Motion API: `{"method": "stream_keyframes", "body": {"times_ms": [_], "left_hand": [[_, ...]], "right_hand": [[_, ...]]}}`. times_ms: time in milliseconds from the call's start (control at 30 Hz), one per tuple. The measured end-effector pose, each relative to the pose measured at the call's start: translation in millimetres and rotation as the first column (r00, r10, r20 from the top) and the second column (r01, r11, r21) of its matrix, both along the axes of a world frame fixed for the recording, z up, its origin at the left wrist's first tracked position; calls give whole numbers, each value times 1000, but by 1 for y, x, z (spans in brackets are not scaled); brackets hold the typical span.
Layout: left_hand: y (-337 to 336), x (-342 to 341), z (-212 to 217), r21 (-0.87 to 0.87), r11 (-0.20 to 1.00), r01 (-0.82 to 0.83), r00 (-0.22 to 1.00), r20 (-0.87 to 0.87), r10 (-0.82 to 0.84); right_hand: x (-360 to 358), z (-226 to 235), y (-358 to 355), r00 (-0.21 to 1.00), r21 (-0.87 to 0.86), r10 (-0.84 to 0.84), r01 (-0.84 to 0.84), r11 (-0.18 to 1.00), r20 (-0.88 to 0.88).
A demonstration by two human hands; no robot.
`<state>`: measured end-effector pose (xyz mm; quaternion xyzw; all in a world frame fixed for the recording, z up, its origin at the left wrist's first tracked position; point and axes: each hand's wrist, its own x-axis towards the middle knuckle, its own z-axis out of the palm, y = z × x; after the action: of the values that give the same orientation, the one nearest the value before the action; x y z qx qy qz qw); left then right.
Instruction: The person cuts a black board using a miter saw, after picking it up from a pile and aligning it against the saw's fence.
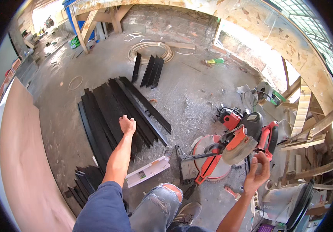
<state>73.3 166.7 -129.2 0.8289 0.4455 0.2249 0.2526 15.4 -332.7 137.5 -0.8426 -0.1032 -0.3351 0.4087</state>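
The left hand [127,125] is extended forward with its fingers curled loosely inward, gripping nothing; it hovers above the pile of black strips [112,112], which lies directly beneath and ahead of the knuckles. The right hand [257,172] is raised with fingers spread open and palm turned toward the camera, also empty; its fingertips sit just beside the orange handle of the single miter saw [228,149], though contact cannot be confirmed. The black strips are long, flat, narrow and matte, fanned out on the concrete floor [189,92] in one main pile; the exact count is too dense to tell. Three more strips [151,70] lie apart farther out, and a small stack of short black offcuts [84,181] lies near the left elbow. One white box [148,171] lies between the pile and the saw. One coil of pale hose [151,50] rests beyond.
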Motion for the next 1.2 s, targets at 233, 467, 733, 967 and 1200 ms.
{"method": "stream_keyframes", "body": {"times_ms": [233,467,733,967,1200], "left_hand": [[25,-112,2,231,936,-264,841,-420,341],[70,-169,-17,100,814,-572,723,-407,558],[137,-238,-51,-306,796,-522,819,-440,367],[165,-255,-56,-301,723,-621,779,-337,529],[160,-223,-43,-278,795,-539,842,-143,520]], "right_hand": [[37,33,-18,981,40,-186,183,982,62],[138,24,-101,921,-343,-390,359,868,-25],[152,11,-113,923,-317,-342,275,908,-177],[154,9,-103,907,-370,-362,267,890,-216],[157,13,-121,889,-415,-398,281,865,-228]]}}
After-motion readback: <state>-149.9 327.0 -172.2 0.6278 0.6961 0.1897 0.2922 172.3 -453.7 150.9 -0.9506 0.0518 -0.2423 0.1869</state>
